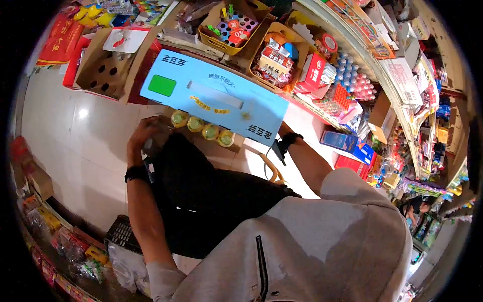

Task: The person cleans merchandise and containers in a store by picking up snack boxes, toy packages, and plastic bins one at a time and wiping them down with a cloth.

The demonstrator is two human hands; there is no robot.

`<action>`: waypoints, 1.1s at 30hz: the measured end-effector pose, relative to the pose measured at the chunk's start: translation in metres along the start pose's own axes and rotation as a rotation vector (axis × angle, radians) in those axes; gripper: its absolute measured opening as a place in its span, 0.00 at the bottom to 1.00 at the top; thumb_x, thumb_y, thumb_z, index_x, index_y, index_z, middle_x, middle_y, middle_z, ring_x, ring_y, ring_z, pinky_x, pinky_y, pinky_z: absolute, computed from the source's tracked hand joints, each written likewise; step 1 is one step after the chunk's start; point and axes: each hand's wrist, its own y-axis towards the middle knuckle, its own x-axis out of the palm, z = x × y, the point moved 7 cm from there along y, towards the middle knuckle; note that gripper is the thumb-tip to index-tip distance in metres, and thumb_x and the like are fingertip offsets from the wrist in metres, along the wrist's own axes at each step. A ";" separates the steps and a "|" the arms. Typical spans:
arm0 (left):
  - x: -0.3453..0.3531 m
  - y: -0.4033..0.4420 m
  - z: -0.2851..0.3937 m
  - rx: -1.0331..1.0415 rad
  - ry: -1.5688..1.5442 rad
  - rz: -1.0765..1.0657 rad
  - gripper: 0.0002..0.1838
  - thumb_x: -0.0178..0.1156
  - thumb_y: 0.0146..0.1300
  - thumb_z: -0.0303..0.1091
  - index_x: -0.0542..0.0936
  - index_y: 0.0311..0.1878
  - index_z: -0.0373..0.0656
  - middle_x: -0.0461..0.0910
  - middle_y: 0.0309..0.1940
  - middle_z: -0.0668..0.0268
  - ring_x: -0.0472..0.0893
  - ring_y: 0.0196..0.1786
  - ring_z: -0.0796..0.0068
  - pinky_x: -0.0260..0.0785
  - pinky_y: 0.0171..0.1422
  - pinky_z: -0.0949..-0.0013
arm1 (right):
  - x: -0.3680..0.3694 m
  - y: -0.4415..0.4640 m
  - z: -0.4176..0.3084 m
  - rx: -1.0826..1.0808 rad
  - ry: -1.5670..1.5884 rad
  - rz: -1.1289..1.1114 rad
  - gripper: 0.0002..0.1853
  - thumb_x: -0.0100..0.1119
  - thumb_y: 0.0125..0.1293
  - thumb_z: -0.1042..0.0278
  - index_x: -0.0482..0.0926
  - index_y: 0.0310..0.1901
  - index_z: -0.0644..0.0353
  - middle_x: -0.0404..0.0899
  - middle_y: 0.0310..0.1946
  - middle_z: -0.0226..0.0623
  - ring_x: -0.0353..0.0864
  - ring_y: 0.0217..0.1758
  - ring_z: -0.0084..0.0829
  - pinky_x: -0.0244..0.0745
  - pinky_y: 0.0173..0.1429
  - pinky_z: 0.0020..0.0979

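Observation:
A light-blue carton (201, 95) with a green rectangle and Chinese lettering lies across the space before me. Below its near edge, a row of several jars or bottles with yellow-green tops (204, 130) pokes out. My left hand (147, 130) is at the left end of this row, beside my dark-trousered knee. Its fingers look curled, and what they grip is not clear. At the carton's right end, only the base of my right hand (285, 130) shows above a black wristband. The carton hides those fingers.
An open brown box with round holes (103, 70) stands at the upper left. Yellow baskets (234, 25) of goods and packed shelves (397, 95) line the top and right. A black crate (123, 234) sits at lower left. A person (415, 207) is far right.

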 end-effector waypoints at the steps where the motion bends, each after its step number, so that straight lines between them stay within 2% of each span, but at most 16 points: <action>1: 0.008 -0.003 0.012 0.020 -0.052 -0.070 0.23 0.63 0.53 0.29 0.80 0.54 0.34 0.83 0.48 0.60 0.81 0.49 0.69 0.73 0.56 0.69 | -0.001 -0.003 0.001 0.007 0.001 0.000 0.25 0.55 0.70 0.67 0.59 0.66 0.54 0.74 0.53 0.37 0.77 0.52 0.33 0.75 0.55 0.37; 6: 0.024 0.009 0.013 0.058 -0.005 -0.184 0.24 0.66 0.51 0.30 0.80 0.53 0.34 0.82 0.49 0.60 0.80 0.52 0.69 0.71 0.58 0.68 | -0.004 -0.015 0.001 0.025 0.008 0.012 0.22 0.55 0.70 0.65 0.63 0.62 0.55 0.74 0.49 0.37 0.77 0.49 0.32 0.75 0.52 0.36; 9: 0.035 0.013 0.001 0.010 0.025 -0.249 0.25 0.67 0.49 0.30 0.80 0.54 0.35 0.81 0.53 0.60 0.77 0.57 0.67 0.67 0.64 0.67 | -0.014 -0.017 0.002 0.026 0.024 0.029 0.19 0.55 0.69 0.64 0.64 0.59 0.56 0.75 0.47 0.36 0.77 0.47 0.31 0.75 0.50 0.35; 12: 0.052 0.018 -0.016 0.110 0.099 -0.351 0.27 0.67 0.49 0.31 0.80 0.56 0.37 0.78 0.59 0.60 0.73 0.63 0.65 0.61 0.69 0.67 | -0.021 -0.023 0.000 0.033 0.044 0.049 0.17 0.55 0.69 0.63 0.66 0.57 0.56 0.75 0.44 0.36 0.78 0.44 0.30 0.75 0.48 0.34; 13: 0.064 -0.004 0.015 0.071 -0.152 -0.407 0.28 0.67 0.49 0.32 0.79 0.57 0.38 0.76 0.61 0.61 0.72 0.64 0.65 0.60 0.70 0.67 | -0.026 -0.023 0.001 0.035 0.053 0.059 0.17 0.55 0.69 0.63 0.67 0.56 0.57 0.76 0.43 0.36 0.78 0.44 0.30 0.75 0.48 0.34; 15: 0.075 -0.004 0.018 0.032 -0.407 -0.457 0.28 0.67 0.49 0.32 0.79 0.57 0.39 0.75 0.62 0.61 0.71 0.66 0.64 0.58 0.72 0.68 | -0.036 -0.029 0.003 0.039 0.085 0.083 0.16 0.55 0.69 0.62 0.68 0.54 0.57 0.76 0.42 0.35 0.78 0.42 0.30 0.75 0.46 0.33; 18: 0.097 0.027 0.000 0.138 -0.149 -0.621 0.27 0.66 0.50 0.31 0.79 0.57 0.39 0.76 0.61 0.61 0.70 0.66 0.65 0.57 0.72 0.69 | -0.061 -0.041 0.007 0.059 0.131 0.139 0.14 0.55 0.69 0.62 0.70 0.51 0.58 0.76 0.39 0.35 0.78 0.40 0.29 0.76 0.44 0.33; 20: 0.108 0.033 0.012 0.314 0.149 -0.600 0.26 0.65 0.50 0.29 0.80 0.57 0.40 0.77 0.59 0.62 0.73 0.62 0.67 0.62 0.69 0.70 | -0.085 -0.053 0.009 0.071 0.175 0.187 0.13 0.55 0.69 0.61 0.71 0.50 0.58 0.77 0.38 0.35 0.78 0.39 0.29 0.76 0.43 0.32; 21: 0.109 0.034 0.017 0.312 0.148 -0.604 0.26 0.65 0.50 0.29 0.80 0.57 0.40 0.77 0.59 0.62 0.73 0.62 0.67 0.62 0.69 0.70 | -0.101 -0.059 0.011 0.076 0.197 0.217 0.13 0.55 0.69 0.61 0.72 0.49 0.59 0.77 0.37 0.34 0.78 0.38 0.28 0.76 0.42 0.32; 26: 0.093 0.032 0.026 -0.056 -0.030 -0.430 0.24 0.64 0.51 0.28 0.80 0.56 0.40 0.79 0.56 0.62 0.76 0.57 0.70 0.67 0.62 0.69 | -0.184 -0.117 0.026 0.114 0.266 0.356 0.12 0.55 0.69 0.59 0.75 0.45 0.60 0.77 0.33 0.34 0.79 0.34 0.27 0.76 0.39 0.30; 27: 0.089 0.033 0.021 -0.063 -0.031 -0.430 0.24 0.64 0.51 0.28 0.80 0.56 0.40 0.79 0.56 0.62 0.76 0.57 0.70 0.67 0.62 0.69 | -0.198 -0.134 0.030 0.126 0.262 0.373 0.12 0.55 0.69 0.59 0.76 0.44 0.60 0.78 0.32 0.34 0.79 0.34 0.27 0.76 0.38 0.30; 28: 0.072 0.039 0.012 -0.050 -0.050 -0.300 0.24 0.65 0.51 0.28 0.80 0.55 0.39 0.80 0.54 0.63 0.77 0.54 0.71 0.69 0.60 0.69 | -0.212 -0.155 0.033 0.161 0.246 0.380 0.13 0.55 0.69 0.59 0.76 0.43 0.60 0.78 0.31 0.33 0.79 0.33 0.27 0.76 0.38 0.30; 29: 0.054 0.041 0.007 -0.034 -0.068 -0.168 0.24 0.65 0.51 0.29 0.81 0.55 0.39 0.81 0.53 0.63 0.78 0.52 0.71 0.70 0.58 0.68 | -0.222 -0.174 0.037 0.192 0.222 0.371 0.13 0.55 0.69 0.58 0.77 0.42 0.60 0.78 0.30 0.33 0.79 0.32 0.27 0.76 0.37 0.30; 30: 0.045 0.038 0.005 -0.037 -0.067 -0.161 0.24 0.65 0.51 0.29 0.81 0.55 0.39 0.81 0.53 0.63 0.78 0.52 0.71 0.70 0.58 0.68 | -0.233 -0.193 0.038 0.223 0.202 0.360 0.13 0.55 0.69 0.58 0.78 0.41 0.61 0.78 0.29 0.33 0.79 0.31 0.26 0.76 0.37 0.29; 32: 0.021 0.028 0.020 0.096 0.048 -0.007 0.25 0.66 0.50 0.30 0.80 0.54 0.40 0.82 0.49 0.61 0.79 0.50 0.70 0.71 0.57 0.66 | -0.233 -0.225 0.038 0.347 -0.008 0.210 0.14 0.55 0.69 0.58 0.79 0.40 0.61 0.78 0.28 0.33 0.79 0.30 0.26 0.76 0.35 0.29; 33: 0.016 0.015 0.037 0.091 0.051 -0.011 0.25 0.66 0.50 0.30 0.80 0.54 0.40 0.82 0.49 0.61 0.79 0.50 0.70 0.71 0.57 0.66 | -0.226 -0.236 0.036 0.422 -0.181 0.091 0.14 0.55 0.69 0.57 0.79 0.39 0.61 0.78 0.27 0.33 0.79 0.29 0.26 0.76 0.35 0.29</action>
